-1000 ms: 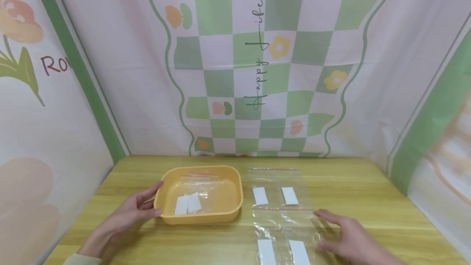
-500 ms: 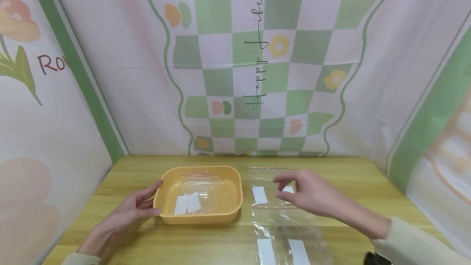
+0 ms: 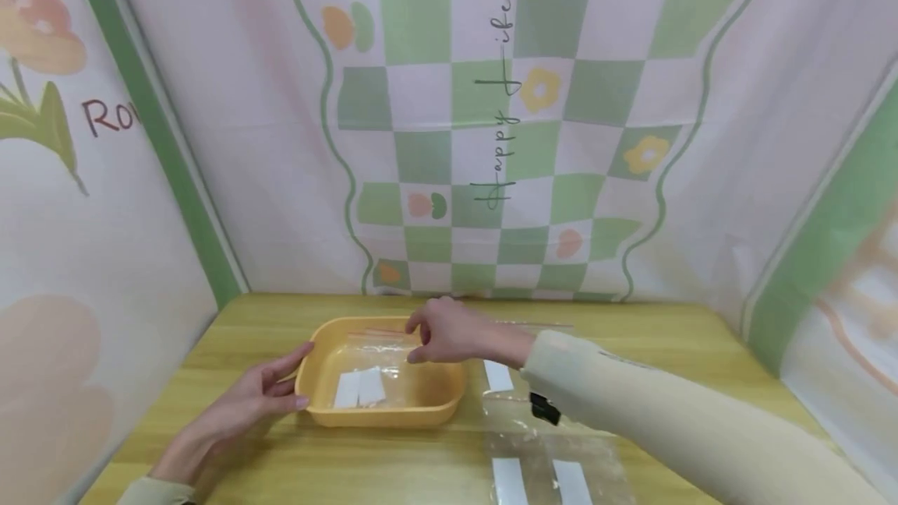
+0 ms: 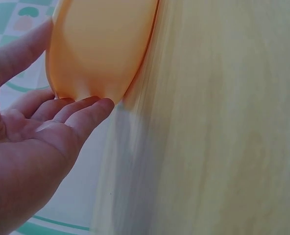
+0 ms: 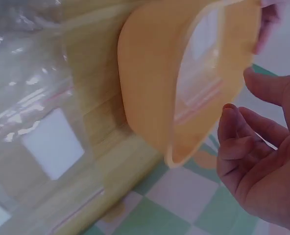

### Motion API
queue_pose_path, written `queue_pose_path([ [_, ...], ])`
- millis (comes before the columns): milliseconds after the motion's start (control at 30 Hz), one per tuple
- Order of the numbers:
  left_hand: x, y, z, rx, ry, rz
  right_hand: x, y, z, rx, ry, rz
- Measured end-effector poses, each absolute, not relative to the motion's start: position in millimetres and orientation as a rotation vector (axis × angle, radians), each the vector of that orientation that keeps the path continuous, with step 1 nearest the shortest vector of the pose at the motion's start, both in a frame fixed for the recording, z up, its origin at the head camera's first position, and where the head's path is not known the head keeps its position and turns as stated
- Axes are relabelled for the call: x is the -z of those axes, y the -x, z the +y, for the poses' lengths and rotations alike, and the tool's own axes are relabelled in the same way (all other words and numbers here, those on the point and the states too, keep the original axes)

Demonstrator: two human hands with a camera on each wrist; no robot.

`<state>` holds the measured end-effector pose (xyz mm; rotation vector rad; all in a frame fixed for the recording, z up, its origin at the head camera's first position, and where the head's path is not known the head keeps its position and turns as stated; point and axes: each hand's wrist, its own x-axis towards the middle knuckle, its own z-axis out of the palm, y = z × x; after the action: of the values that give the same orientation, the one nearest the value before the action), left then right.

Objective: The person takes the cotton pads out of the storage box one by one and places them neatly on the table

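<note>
My left hand (image 3: 245, 400) holds the left end of a yellow plastic tray (image 3: 386, 416), with its digits against the wall in the left wrist view. Inside the tray lie clear zip-lock bags (image 3: 379, 345), each with a white card or label. Over the tray's right far side hovers my right hand (image 3: 449, 331), thumb and fingers apart with nothing between them, as the right wrist view (image 5: 262, 152) also shows the hand. More zip-lock bags (image 3: 582, 450) with white cards (image 3: 510, 482) lie flat to the tray's right, partly hidden under the right sleeve.
The wooden table (image 3: 316, 470) ends at the back against a patterned fabric curtain (image 3: 484, 100). Fabric panels also stand at the left (image 3: 105, 217) and right. A dark strap (image 3: 543, 409) sits at the right wrist.
The right hand has moved left, from the bags on the right, across the far ones, to above the tray. The left hand and tray have stayed put.
</note>
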<state>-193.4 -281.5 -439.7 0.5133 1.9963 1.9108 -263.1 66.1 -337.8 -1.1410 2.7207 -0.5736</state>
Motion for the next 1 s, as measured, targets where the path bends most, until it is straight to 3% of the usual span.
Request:
queue_pose_path([
  [433,438.7,190.7,-282.5,-1.909,-0.527,1.993,381.0,281.9,17.5,0.198,0.966,2.703],
  [700,435.2,192.3,-281.0,-1.908,-0.519,1.998,392.7,274.4,11.2,0.242,0.834,2.711],
  [1000,433.8,191.1,-280.3,-1.919,-0.52,1.981,406.2,289.4,13.5,0.19,0.84,2.781],
])
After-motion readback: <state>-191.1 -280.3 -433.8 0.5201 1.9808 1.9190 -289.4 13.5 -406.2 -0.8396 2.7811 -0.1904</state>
